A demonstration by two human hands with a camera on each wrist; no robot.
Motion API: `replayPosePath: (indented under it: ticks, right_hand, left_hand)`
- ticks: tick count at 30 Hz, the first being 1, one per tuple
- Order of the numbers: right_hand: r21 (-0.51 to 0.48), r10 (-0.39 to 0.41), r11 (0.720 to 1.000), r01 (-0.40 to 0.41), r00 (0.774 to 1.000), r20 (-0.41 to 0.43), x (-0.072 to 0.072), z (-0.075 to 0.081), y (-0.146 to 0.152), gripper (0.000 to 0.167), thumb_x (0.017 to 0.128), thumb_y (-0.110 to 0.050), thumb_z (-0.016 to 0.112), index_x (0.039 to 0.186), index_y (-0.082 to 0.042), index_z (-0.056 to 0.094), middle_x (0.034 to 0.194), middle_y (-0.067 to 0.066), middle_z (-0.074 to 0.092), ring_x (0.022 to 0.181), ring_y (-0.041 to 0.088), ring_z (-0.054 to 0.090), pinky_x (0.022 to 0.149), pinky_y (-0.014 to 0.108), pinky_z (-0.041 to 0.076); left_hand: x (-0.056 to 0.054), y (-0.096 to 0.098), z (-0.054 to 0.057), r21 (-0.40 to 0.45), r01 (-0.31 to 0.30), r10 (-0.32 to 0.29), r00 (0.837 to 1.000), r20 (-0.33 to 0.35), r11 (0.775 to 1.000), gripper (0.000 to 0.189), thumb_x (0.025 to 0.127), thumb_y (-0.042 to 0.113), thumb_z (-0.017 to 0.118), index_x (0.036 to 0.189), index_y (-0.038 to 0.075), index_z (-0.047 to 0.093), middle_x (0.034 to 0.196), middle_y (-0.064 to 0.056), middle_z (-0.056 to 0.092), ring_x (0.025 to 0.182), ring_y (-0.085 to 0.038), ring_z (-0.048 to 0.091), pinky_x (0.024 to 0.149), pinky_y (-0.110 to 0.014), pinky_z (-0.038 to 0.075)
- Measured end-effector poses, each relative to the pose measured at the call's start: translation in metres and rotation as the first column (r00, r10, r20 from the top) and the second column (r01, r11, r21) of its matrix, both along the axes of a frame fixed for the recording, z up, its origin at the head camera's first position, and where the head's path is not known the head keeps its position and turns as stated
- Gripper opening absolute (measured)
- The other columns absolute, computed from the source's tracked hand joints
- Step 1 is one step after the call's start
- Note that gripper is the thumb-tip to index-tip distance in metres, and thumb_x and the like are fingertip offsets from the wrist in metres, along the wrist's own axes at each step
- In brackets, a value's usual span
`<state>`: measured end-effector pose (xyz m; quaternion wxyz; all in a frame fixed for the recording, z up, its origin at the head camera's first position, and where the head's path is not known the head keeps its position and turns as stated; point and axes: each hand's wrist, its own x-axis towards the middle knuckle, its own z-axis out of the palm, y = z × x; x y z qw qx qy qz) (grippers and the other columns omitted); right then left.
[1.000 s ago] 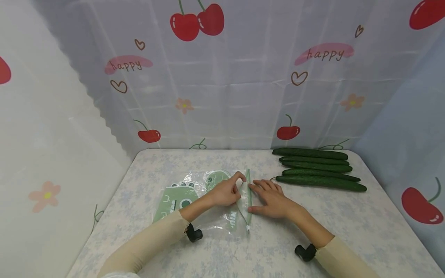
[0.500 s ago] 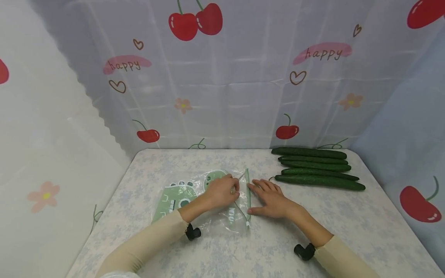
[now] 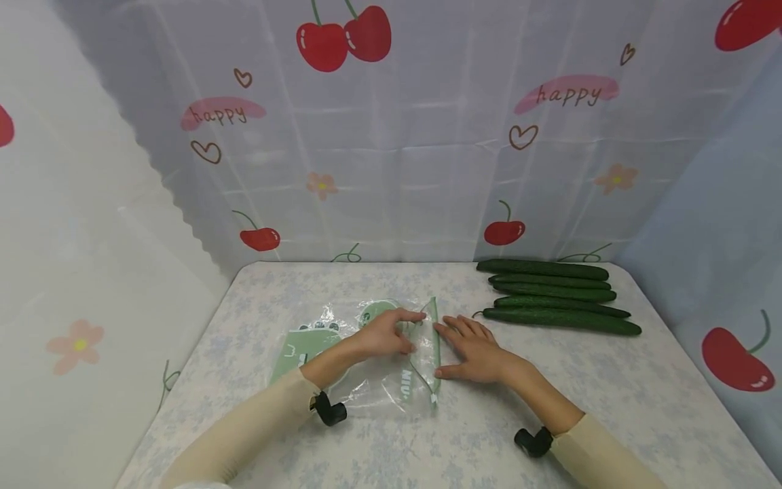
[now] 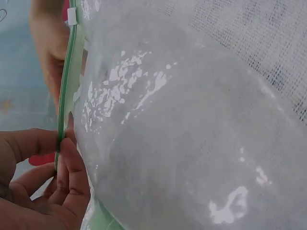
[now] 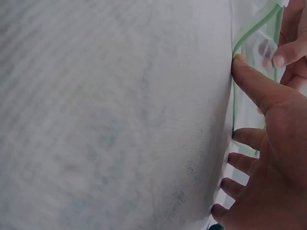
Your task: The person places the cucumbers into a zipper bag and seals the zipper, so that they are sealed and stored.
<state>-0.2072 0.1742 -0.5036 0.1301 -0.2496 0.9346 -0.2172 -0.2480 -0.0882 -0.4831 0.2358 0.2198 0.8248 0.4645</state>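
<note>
A clear zip bag with green print lies flat on the table, its green-edged mouth toward the right and parted. My left hand pinches the mouth's upper lip and draws it back to the left; in the left wrist view its thumb and fingers meet at the green zip strip. My right hand presses the lower lip down with spread, fairly straight fingertips, as the right wrist view shows at the green edge. A white slider sits at the near end of the zip.
Several long cucumbers lie side by side at the back right of the table, beyond my right hand. A curtain printed with cherries hangs behind the table and along both sides.
My left hand has shifted a little left and its index finger has straightened out; the bag's upper lip has pulled back from the lower one. My right hand has stayed in place.
</note>
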Motion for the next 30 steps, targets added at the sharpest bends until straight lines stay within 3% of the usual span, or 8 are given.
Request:
replayPosePath:
  ticks: [6,11,16,22,25,30]
  right_hand:
    - [-0.016,0.002,1.000,-0.002,1.000,0.007,0.000,0.000,-0.001,0.093,0.099,-0.055,0.074,0.171,-0.013,0.033,0.179,0.020,0.023,0.164,0.053,0.013,0.128,0.080,0.012]
    - [-0.002,0.011,1.000,-0.011,1.000,0.003,-0.001,-0.001,-0.002,0.093,0.098,-0.056,0.075,0.170,-0.013,0.034,0.179,0.020,0.023,0.165,0.053,0.014,0.129,0.079,0.013]
    - [0.007,0.007,1.000,-0.007,1.000,0.000,-0.001,-0.001,-0.001,0.094,0.097,-0.055,0.076,0.170,-0.012,0.035,0.178,0.021,0.024,0.164,0.054,0.015,0.129,0.079,0.014]
    - [-0.006,0.007,1.000,-0.007,1.000,0.001,0.000,-0.001,-0.001,0.094,0.097,-0.054,0.076,0.170,-0.011,0.034,0.178,0.022,0.024,0.164,0.054,0.014,0.129,0.079,0.013]
    - [-0.010,0.009,1.000,-0.009,1.000,0.001,0.000,-0.002,-0.001,0.095,0.097,-0.055,0.076,0.170,-0.011,0.035,0.178,0.022,0.024,0.164,0.054,0.015,0.129,0.079,0.013]
    - [0.003,0.007,1.000,-0.007,1.000,-0.005,0.000,-0.002,-0.001,0.095,0.097,-0.056,0.075,0.170,-0.012,0.034,0.179,0.020,0.024,0.164,0.053,0.015,0.130,0.078,0.013]
  left_hand:
    - [0.000,-0.012,0.005,0.120,-0.044,0.035,0.996,0.084,0.992,0.072,0.094,-0.004,0.073,0.161,0.014,0.053,0.167,-0.011,0.050,0.082,-0.008,0.072,0.079,-0.025,0.058]
    - [-0.001,-0.024,0.007,0.175,-0.045,0.030,0.996,0.088,0.984,0.070,0.097,-0.002,0.070,0.162,0.013,0.051,0.167,-0.010,0.050,0.091,-0.015,0.075,0.085,-0.031,0.060]
    - [0.000,-0.029,0.004,0.228,-0.012,-0.008,0.996,0.088,0.974,0.066,0.099,-0.003,0.067,0.162,0.008,0.049,0.167,-0.016,0.048,0.096,-0.019,0.075,0.092,-0.029,0.063]
    - [0.004,-0.025,0.003,0.170,-0.004,-0.002,0.999,0.036,0.985,0.052,0.100,-0.001,0.063,0.151,0.011,0.064,0.163,-0.013,0.052,0.086,-0.010,0.072,0.091,-0.030,0.065]
    - [0.004,-0.021,0.003,0.111,0.014,-0.010,0.999,-0.034,0.994,0.047,0.099,-0.002,0.061,0.144,0.010,0.070,0.156,-0.015,0.059,0.084,-0.009,0.074,0.085,-0.027,0.065]
    - [0.005,-0.017,0.008,0.006,0.073,-0.071,0.987,-0.146,0.997,0.055,0.096,-0.007,0.058,0.150,0.003,0.063,0.152,-0.020,0.063,0.076,-0.029,0.074,0.060,-0.018,0.050]
